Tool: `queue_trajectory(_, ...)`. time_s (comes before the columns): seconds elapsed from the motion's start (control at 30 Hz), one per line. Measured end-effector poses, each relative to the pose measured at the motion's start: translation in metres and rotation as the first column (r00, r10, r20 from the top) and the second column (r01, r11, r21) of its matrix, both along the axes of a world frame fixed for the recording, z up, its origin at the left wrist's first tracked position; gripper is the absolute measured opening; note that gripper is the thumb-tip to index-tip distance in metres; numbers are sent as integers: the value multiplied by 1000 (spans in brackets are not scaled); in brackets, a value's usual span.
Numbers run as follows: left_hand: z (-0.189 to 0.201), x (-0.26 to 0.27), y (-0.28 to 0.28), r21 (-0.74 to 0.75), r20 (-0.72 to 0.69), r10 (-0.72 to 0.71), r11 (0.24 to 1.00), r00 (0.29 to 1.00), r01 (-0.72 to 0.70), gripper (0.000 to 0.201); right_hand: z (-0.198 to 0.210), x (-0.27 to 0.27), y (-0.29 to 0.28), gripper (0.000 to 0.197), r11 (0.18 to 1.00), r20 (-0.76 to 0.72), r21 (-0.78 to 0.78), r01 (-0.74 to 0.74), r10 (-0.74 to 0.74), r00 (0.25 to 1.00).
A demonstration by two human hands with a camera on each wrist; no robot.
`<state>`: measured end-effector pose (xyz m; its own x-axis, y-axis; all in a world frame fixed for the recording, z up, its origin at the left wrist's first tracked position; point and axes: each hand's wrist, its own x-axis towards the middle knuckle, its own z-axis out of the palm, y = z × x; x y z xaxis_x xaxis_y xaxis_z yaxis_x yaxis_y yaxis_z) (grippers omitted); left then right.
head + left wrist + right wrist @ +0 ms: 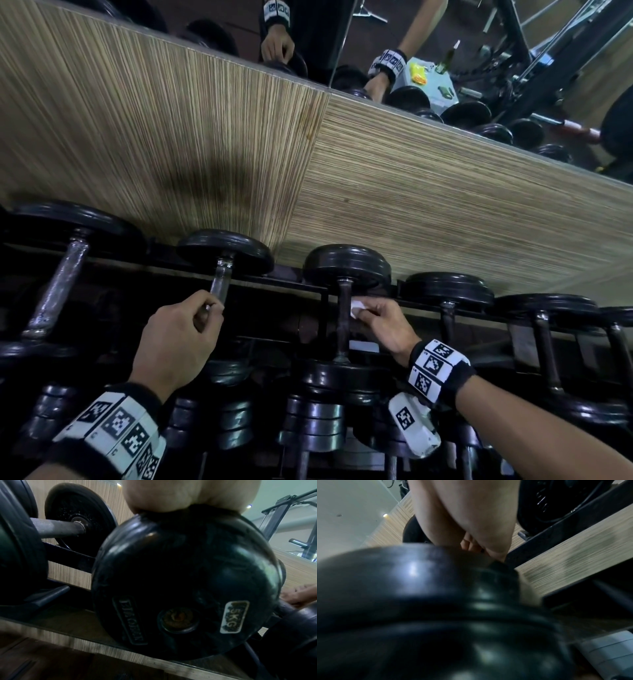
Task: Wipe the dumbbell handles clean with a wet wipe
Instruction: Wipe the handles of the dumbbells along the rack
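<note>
1. Black plate point(187, 582) on my left-wrist view reads "5KG"; second label unreadable.
2. My left hand point(178, 339) curls round that dumbbell's handle point(221, 282).
3. My right hand point(385, 327) pinches white wet wipe point(358, 307) against neighbouring handle point(343, 318) on rack point(294, 286).

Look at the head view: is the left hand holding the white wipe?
No. The white wipe is pinched in the right hand; the left hand grips a dumbbell handle.

The dumbbell plates point(346, 265) look glossy black, like rubber. My handle point(221, 281) is shiny metal. The wall panel point(205, 137) at upper left shows matt, streaked wood grain.
</note>
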<state>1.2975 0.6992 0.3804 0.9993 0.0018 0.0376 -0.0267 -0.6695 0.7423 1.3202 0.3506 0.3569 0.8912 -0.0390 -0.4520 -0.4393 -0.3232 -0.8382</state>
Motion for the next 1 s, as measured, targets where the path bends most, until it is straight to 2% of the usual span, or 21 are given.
queue_trajectory(0.1,1,-1,-1,6,4,5,1000,1000,-5,17,2,-9,-1,21,1000,2,-11,-20,20,1000)
queue_trajectory(0.3,0,0,0,8,5,10,1000,1000,-10,17,-3,-1,7,21,999,11,-17,38,-38,999)
queue_trajectory(0.43,1,-1,-1,-1,-24,23,1000,999,-23,16,0,-17,-1,19,998,9,-58,0,1,1000)
queue_trajectory(0.63,2,0,-1,6,-21,11,1000,1000,-11,16,0,-6,16,25,998,62,-34,60,-58,996)
queue_trajectory(0.73,1,1,-1,9,-7,16,1000,1000,-16,17,5,-18,10,22,999,11,-17,44,-44,999)
queue_trajectory(0.87,1,0,-1,2,-4,19,1000,1000,-19,17,9,-27,6,30,1000,-31,-7,14,-14,999)
queue_trajectory(1.0,0,0,-1,-3,-2,19,1000,1000,-19,17,2,-14,13,19,998,-56,-16,57,-58,997)
